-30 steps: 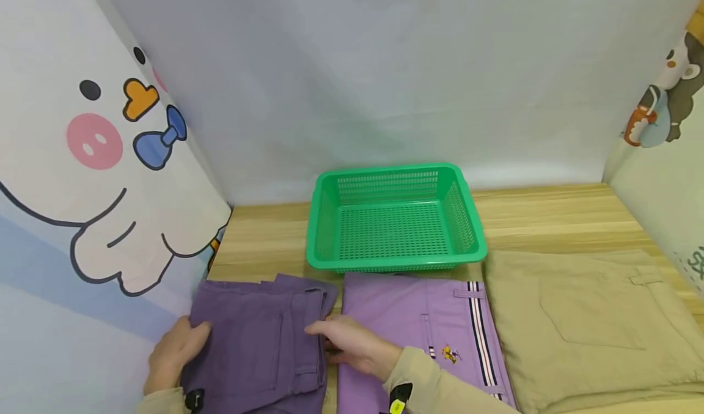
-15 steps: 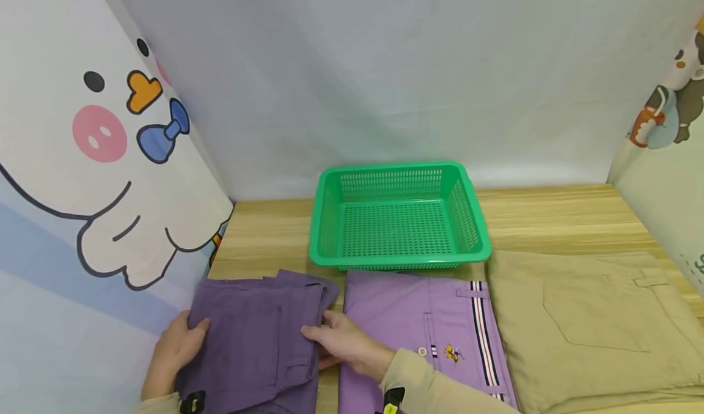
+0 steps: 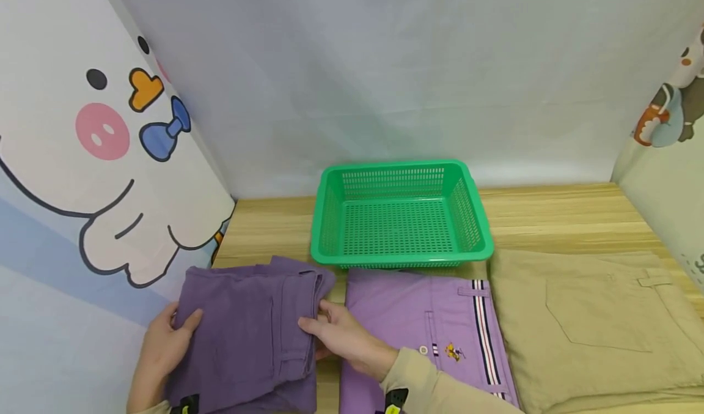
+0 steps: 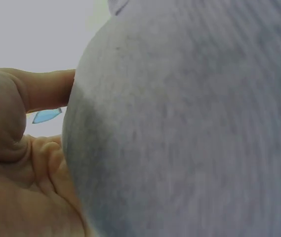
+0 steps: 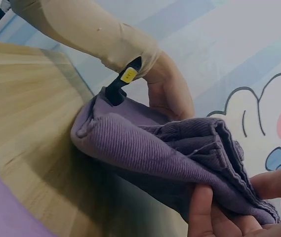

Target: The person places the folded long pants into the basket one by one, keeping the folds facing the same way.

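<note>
Folded dark purple corduroy trousers (image 3: 236,334) are held at both sides at the left of the table. My left hand (image 3: 164,345) grips their left edge, thumb on top and fingers underneath. In the left wrist view, the cloth fills most of the picture beside that hand (image 4: 17,163). My right hand (image 3: 343,336) pinches the waistband side between thumb and fingers. The right wrist view shows the folded bundle (image 5: 130,148) raised off the wood at this end, its layers between the right fingers (image 5: 202,210). Close by lie folded lilac trousers (image 3: 396,322) with a striped trim.
Behind the trousers stands a green perforated plastic basket (image 3: 404,260) with nothing in it. Folded khaki trousers (image 3: 594,322) lie at the right of the wooden table (image 3: 561,218). A cartoon-printed cloth wall (image 3: 49,230) rises right beside my left hand.
Both hands have lifted the dark purple trousers and shifted them slightly left and away from me. The lilac trousers, khaki trousers and basket stay put.
</note>
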Demonstrator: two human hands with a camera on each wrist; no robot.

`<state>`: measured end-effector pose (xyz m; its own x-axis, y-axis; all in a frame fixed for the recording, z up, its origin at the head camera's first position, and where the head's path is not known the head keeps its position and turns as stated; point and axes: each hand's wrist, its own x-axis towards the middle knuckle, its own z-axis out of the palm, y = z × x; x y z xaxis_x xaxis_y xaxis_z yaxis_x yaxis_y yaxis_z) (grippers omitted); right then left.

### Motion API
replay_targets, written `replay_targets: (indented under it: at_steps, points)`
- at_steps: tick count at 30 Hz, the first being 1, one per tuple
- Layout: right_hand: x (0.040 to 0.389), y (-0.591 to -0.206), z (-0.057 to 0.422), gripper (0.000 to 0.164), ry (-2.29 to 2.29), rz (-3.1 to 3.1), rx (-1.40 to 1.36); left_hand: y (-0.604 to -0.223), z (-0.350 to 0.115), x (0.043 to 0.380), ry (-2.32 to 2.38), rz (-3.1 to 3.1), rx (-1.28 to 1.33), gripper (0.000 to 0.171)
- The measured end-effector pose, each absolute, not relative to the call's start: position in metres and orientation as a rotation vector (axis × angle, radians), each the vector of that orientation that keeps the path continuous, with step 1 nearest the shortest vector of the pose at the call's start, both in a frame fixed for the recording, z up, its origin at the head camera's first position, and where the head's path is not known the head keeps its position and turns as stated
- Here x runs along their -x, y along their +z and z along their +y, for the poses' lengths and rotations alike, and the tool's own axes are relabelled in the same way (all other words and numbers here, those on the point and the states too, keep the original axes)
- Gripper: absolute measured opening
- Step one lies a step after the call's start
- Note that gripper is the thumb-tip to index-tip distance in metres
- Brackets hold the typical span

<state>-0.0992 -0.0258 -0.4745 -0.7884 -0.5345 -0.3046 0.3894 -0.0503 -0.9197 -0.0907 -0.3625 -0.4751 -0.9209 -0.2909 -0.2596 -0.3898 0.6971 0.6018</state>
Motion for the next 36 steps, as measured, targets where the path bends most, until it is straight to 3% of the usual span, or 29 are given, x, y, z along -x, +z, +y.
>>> replay_targets:
  at_steps: [10, 36]
  points:
    - [0.103, -0.457, -0.017, 0.053, -1.904, 1.595, 0.183, -0.459, -0.354, 0.089, 1.141, 2.758, 0.604, 0.073]
    - [0.109, -0.410, 0.012, 0.045, -1.991, 1.529, 0.297, -0.416, -0.335, 0.076, 1.416, 2.686, 0.676, 0.077]
